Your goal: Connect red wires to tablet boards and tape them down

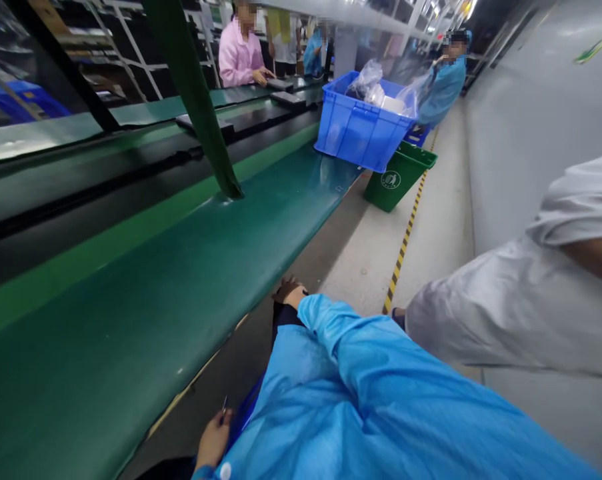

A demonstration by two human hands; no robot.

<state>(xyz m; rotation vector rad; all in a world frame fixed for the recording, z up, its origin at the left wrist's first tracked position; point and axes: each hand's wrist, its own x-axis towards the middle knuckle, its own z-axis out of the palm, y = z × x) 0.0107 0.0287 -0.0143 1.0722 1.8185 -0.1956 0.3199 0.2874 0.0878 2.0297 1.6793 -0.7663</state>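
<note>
At the bottom of the head view, beside the blue coat, my left hand (215, 437) is closed around a thin, pointed object (225, 404). Only its slim tip sticks up from the fingers, so its kind is unclear. My right hand (289, 291) rests on my dark-clothed knee, just off the edge of the green-topped bench (191, 293). Its fingers are spread and I see nothing in them. Both hands are below or beside the bench edge, apart from each other.
A blue crate (363, 130) with clear plastic bags stands on the bench's far end, above a green bin (398, 177). A green post (195, 93) rises from the bench. Flat dark items lie along the line. A person in grey (505, 307) is close on my right; others work farther off.
</note>
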